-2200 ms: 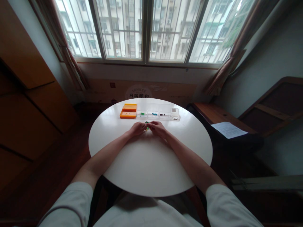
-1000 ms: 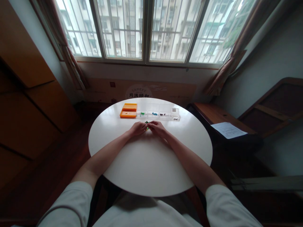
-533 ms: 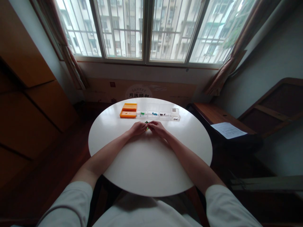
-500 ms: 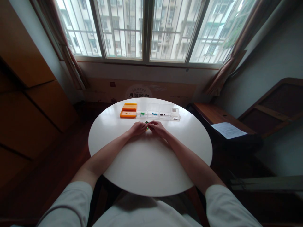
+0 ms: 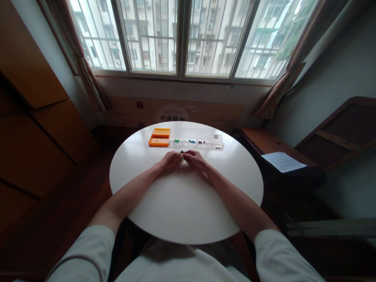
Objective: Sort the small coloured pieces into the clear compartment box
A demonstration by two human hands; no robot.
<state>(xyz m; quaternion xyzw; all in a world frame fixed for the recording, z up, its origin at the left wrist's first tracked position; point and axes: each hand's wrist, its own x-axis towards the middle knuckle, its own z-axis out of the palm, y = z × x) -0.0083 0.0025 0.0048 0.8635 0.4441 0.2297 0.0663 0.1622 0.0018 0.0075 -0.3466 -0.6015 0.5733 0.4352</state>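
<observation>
My left hand point(image 5: 172, 159) and my right hand point(image 5: 195, 158) meet above the white table point(image 5: 188, 207), fingers closed and fingertips together. Between them shows a small multicoloured object point(image 5: 183, 158), mostly green with dark bits at its top; the fingers cover most of it, so its kind is unclear. Just beyond the hands lies a row of clear compartments with small pieces: green pieces point(image 5: 176, 141), blue pieces point(image 5: 192, 141) and dark brown pieces point(image 5: 201, 142). At the row's left end sits an orange open box point(image 5: 159, 144) with a few tiny bits inside.
The clear box point(image 5: 218, 147) at the row's right end holds small greyish bits. To the right, a paper sheet point(image 5: 283, 161) rests on a brown wooden surface point(image 5: 272, 145). A printed cardboard panel point(image 5: 205, 111) stands behind the table, under the barred window.
Both hands stay in the same place, still closed around the small object. Only very slight finger movement, if any, can be made out.
</observation>
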